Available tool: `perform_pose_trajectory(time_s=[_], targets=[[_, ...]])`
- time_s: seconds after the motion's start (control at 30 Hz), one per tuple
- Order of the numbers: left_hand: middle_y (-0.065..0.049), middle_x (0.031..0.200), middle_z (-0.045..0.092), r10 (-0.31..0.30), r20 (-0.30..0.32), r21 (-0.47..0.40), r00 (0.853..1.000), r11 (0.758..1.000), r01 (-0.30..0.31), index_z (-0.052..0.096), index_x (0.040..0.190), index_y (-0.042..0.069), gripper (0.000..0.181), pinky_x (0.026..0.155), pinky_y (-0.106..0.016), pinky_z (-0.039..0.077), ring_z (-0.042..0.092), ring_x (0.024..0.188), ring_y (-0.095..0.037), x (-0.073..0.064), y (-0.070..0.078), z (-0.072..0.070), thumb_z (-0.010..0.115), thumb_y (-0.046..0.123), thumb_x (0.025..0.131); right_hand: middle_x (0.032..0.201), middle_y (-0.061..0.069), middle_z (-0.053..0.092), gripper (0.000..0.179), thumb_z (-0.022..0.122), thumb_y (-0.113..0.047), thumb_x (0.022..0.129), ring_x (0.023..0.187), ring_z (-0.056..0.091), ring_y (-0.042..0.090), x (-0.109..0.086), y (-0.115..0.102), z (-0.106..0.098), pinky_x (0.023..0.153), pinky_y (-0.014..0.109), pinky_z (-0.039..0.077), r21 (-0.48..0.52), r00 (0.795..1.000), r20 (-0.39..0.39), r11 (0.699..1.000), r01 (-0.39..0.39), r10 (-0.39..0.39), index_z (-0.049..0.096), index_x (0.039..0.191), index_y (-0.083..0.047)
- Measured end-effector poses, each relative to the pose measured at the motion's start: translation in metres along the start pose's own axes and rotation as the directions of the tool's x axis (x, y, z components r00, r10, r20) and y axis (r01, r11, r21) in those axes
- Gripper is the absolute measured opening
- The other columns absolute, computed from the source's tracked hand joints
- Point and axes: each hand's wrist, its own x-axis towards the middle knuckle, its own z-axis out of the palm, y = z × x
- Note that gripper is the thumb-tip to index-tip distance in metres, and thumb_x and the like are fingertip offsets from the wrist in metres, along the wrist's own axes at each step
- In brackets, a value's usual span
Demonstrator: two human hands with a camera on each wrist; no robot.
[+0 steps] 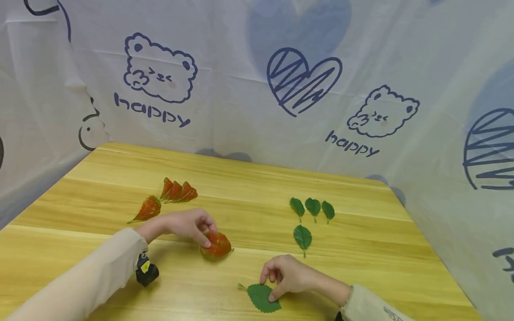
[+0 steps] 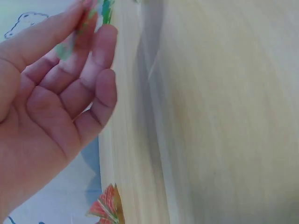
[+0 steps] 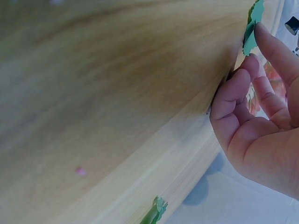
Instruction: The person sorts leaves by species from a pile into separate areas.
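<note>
My left hand (image 1: 186,225) pinches a red leaf with greenish edges (image 1: 218,244) by its left side, thumb on the front face. That leaf's short stem points right. In the left wrist view the leaf (image 2: 88,21) shows blurred between thumb and fingers (image 2: 103,46). Lower and to the right, my right hand (image 1: 295,277) holds a green toothed leaf (image 1: 263,298) between thumb and fingers, its stem pointing left. The right wrist view has this green leaf (image 3: 253,29) at the fingertips. Both held leaves are apart from each other.
On the wooden table (image 1: 241,191), three overlapping red leaves (image 1: 175,191) lie at the back left, with a single red leaf (image 1: 149,207) nearer. Three small green leaves (image 1: 312,207) form a row at the right, a larger one (image 1: 303,237) below. A printed cloth (image 1: 229,89) hangs behind.
</note>
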Motion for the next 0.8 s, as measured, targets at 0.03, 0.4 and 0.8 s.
perform_pose_trajectory(time_s=[0.03, 0.4, 0.8], targets=[[0.003, 0.063, 0.051, -0.009, -0.02, -0.031, 1.0, 0.999, 0.009, 0.058, 0.088, -0.003, 0.016, 0.051, -0.017, 0.032, 0.038, 0.053, -0.004, -0.001, 0.0, -0.001, 0.067, 0.002, 0.076, 0.07, -0.003, 0.046, 0.021, 0.074, 0.004, 0.066, 0.051, 0.038, 0.004, 0.0, 0.0, 0.0, 0.047, 0.016, 0.034, 0.0, 1.0, -0.001, 1.0, 0.0, 0.0, 0.063, 0.083, -0.002], [-0.005, 0.058, 0.05, -0.028, -0.132, -0.3, 0.991, 0.954, -0.013, 0.043, 0.08, 0.001, 0.022, 0.062, -0.048, 0.05, 0.062, 0.06, -0.032, -0.014, -0.003, -0.01, 0.065, 0.001, 0.079, 0.069, -0.002, 0.046, 0.021, 0.074, 0.005, 0.066, 0.05, 0.037, 0.004, 0.001, 0.003, 0.002, 0.047, 0.015, 0.033, 0.001, 1.0, -0.007, 1.0, -0.016, 0.016, 0.063, 0.082, -0.002], [-0.018, 0.071, 0.062, -0.057, -0.273, -0.278, 0.96, 0.96, -0.022, 0.057, 0.085, -0.004, 0.01, 0.053, -0.044, 0.051, 0.062, 0.058, -0.027, -0.021, -0.005, -0.014, 0.063, 0.004, 0.082, 0.069, -0.002, 0.046, 0.021, 0.074, 0.005, 0.066, 0.05, 0.037, 0.004, 0.002, 0.004, 0.002, 0.047, 0.015, 0.033, 0.009, 1.0, -0.01, 1.0, -0.012, 0.012, 0.063, 0.082, -0.002]])
